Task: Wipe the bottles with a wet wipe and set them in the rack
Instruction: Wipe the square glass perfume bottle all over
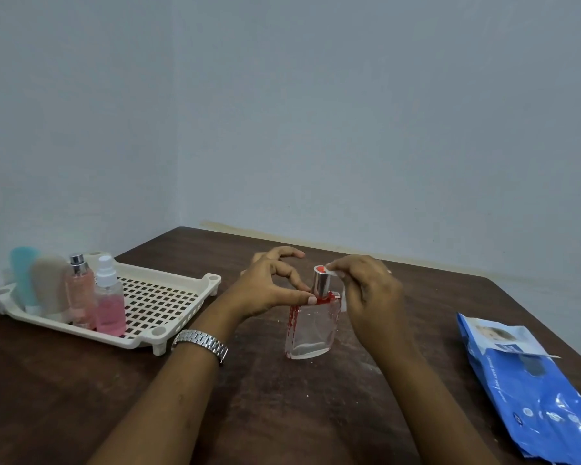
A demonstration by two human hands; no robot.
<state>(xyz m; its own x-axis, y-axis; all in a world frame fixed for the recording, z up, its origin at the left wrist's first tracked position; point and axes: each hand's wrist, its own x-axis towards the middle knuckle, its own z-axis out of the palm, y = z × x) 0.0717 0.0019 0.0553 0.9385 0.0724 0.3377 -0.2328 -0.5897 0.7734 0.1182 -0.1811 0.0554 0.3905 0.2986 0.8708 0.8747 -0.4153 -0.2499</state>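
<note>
One flat clear glass bottle (311,327) stands upright on the dark wooden table (81,380), near its middle and well apart from the rack (161,303). Its long axis runs vertical, with the silver cap (322,281) pointing up and a broad face turned toward the camera. Red trim runs along its shoulder and down its left edge.

The left hand (272,290) pinches the bottle at the shoulder, its thumb at the base of the cap and its other fingers curled. The right hand (366,293) holds one white wet wipe (332,272) pinched in its fingertips against the cap's top. Most of the wipe is bunched out of sight in the hand, with only a strip showing beside the bottle's right shoulder.

The cream perforated rack at the left holds four containers, all upright at its left end: a teal tube (24,276), a beige tube (49,286), a pink glass bottle (80,290) and a spray bottle (109,303) holding pink liquid. Both tubes are blurred, so no print can be read on them.

One blue pack of wipes (530,387) lies at the right, cut off by the frame's edge. A metal watch (200,342) sits on the left wrist.
</note>
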